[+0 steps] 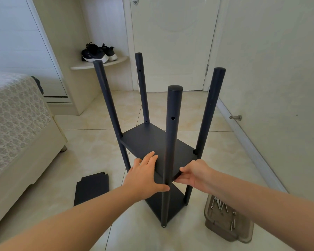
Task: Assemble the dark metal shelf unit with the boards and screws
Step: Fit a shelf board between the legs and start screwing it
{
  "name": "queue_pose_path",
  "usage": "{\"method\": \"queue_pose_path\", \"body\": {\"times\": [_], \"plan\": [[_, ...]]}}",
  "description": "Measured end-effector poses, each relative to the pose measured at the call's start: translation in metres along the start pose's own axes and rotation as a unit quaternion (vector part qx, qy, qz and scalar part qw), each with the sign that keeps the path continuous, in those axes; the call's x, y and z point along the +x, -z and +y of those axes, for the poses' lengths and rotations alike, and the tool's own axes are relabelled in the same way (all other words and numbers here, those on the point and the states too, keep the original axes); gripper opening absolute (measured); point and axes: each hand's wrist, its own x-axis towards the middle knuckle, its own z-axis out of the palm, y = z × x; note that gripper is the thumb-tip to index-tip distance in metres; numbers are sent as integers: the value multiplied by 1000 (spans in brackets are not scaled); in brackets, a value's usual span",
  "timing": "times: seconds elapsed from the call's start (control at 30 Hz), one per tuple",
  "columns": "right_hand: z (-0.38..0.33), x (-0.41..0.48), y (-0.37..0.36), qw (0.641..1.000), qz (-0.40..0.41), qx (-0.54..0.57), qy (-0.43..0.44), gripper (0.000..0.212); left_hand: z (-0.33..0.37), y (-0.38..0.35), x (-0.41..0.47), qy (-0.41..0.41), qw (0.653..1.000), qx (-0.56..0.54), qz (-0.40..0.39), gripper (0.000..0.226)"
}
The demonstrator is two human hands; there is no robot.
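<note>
Left hand [145, 176] and right hand [194, 175] steady a dark flat middle board [156, 144] in the dark metal four-post shelf unit [174, 124] on the floor [91, 156].
Left presses flat with straight fingers, right pinches the near edge; probably unscrewed, the board could tilt and drop.

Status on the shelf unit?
Left hand flat on middle board. Right hand grips its near edge. Spare board on floor, screws in tray. Nothing blocking.

A pair of black sneakers [98, 52] sits on a curved corner shelf [80, 66] beside a white door [170, 42]. A bed [16, 124] with a lace-patterned cover stands at left on the tiled floor [91, 153]. A metal doorstop [235, 117] juts from the right wall.
</note>
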Motion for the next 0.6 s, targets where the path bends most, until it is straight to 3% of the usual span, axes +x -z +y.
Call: {"method": "queue_pose_path", "body": {"times": [0.1,0.2,0.23,0.3,0.47,0.53,0.6], "plan": [[0,-1,0,1000,1,5,-2,48,-4,7,2,15,995,-98,7,78],[0,-1,1,1000,-2,14,-4,49,-15,12,7,130,961,-233,73,48],[0,-2,1,1000,-4,14,-4,48,-16,13,9,188,930,-306,84,45],[0,-1,2,1000,-10,20,-7,49,-16,13,14,270,835,-475,67,43],[0,2,4,999,-26,16,-12,45,-4,-4,27,246,631,-736,9,33],[1,3,6,999,-29,15,-15,45,-4,-14,30,248,582,-774,23,29],[1,3,7,999,-35,13,-17,43,-7,-22,31,247,559,-791,27,27]]}}
